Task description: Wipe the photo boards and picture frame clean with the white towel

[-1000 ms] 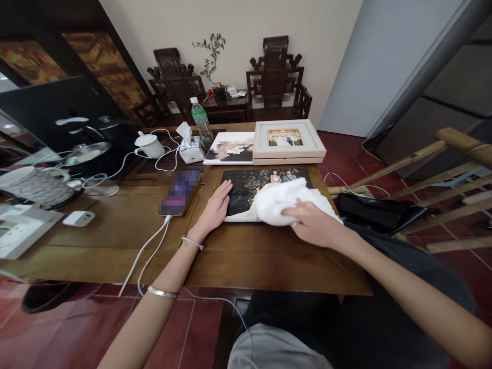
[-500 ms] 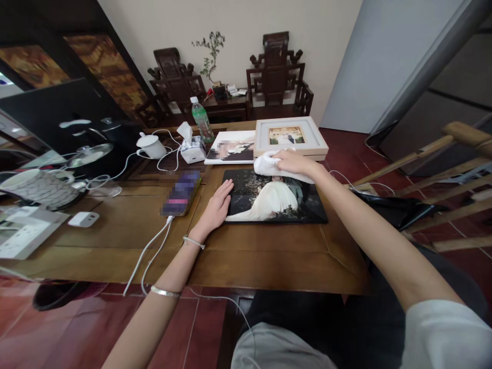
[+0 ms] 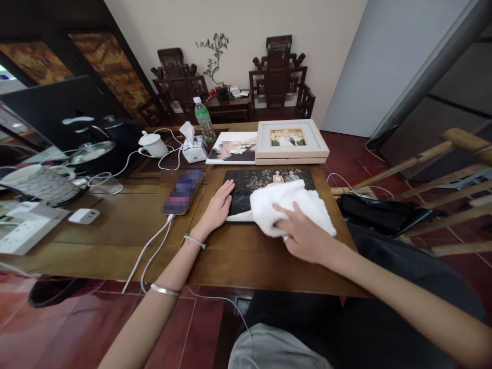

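A dark wedding photo panel (image 3: 240,187) lies flat on the wooden table (image 3: 230,261). My left hand (image 3: 218,205) rests on its left edge, fingers stretched out. Over the panel's lower right part is a white cloth (image 3: 295,197), pressed down under my right hand (image 3: 303,230), which grips it with bent fingers. The cloth hides much of the picture and hangs past the near edge. Behind the panel lie a white-edged photo print (image 3: 234,146) and a pale wooden picture frame (image 3: 319,138).
Left of the panel lies a phone (image 3: 182,192) with a white cable. Farther left are a charger (image 3: 84,216), a power strip (image 3: 31,230) and a kettle (image 3: 42,184). A tissue box (image 3: 195,150), a lidded cup (image 3: 152,145) and a green bottle (image 3: 204,120) stand toward the back.
My right hand has drawn the white cloth from the panel's far edge down toward its near right edge. My left hand has stayed on the left edge.
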Action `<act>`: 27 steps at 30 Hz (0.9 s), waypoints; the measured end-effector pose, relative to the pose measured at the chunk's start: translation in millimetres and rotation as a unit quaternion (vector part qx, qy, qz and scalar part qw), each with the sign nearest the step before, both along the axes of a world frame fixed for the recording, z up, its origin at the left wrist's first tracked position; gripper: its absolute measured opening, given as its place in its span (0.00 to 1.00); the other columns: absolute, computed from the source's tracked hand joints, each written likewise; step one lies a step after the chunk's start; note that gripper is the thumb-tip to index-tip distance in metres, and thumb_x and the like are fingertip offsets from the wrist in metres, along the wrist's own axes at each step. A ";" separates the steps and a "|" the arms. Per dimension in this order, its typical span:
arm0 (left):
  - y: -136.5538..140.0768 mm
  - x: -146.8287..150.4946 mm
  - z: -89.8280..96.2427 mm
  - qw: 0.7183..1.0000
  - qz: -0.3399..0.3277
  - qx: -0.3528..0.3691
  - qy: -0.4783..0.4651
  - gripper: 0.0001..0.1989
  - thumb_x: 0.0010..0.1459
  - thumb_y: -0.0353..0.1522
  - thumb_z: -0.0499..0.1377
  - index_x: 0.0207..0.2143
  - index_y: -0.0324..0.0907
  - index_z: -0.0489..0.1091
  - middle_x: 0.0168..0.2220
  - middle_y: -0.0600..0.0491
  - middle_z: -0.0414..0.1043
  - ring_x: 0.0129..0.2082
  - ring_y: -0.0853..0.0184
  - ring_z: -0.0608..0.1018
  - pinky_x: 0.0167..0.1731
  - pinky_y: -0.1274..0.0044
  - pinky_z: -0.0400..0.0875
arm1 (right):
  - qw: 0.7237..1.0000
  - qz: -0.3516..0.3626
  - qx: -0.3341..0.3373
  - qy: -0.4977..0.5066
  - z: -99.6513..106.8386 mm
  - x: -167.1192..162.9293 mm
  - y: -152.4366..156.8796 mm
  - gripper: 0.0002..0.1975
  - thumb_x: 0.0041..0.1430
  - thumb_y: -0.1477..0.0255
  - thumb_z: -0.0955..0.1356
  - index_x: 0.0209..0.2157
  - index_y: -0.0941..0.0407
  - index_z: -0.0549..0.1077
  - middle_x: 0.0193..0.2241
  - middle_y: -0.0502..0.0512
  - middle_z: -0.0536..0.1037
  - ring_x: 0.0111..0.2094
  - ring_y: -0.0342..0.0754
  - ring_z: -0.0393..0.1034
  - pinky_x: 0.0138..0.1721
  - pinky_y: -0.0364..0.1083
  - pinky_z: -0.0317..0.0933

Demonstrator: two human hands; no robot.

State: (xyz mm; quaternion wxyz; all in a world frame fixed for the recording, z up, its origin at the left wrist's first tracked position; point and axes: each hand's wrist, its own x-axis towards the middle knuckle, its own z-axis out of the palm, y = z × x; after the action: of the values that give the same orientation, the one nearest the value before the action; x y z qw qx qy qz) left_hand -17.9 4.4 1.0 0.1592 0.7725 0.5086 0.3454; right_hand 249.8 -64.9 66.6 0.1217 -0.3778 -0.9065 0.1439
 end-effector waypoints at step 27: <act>3.0 -3.0 -4.1 1.000 -0.009 -0.001 0.002 0.22 0.64 0.34 0.44 0.58 0.38 0.61 0.63 0.45 0.57 0.64 0.62 0.57 0.63 0.63 0.49 | 0.999 -0.048 -0.016 -0.003 30.3 -47.8 169.5 0.16 0.49 0.80 0.58 0.35 0.59 0.74 0.41 0.61 0.77 0.42 0.55 0.66 0.42 0.47 0.55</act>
State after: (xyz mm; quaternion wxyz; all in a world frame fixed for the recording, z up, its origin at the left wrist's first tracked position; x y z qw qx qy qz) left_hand -20.9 7.5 -3.1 0.1625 0.7775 0.5023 0.3417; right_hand 202.0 104.6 96.9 0.1198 -0.4230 -0.8853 0.1513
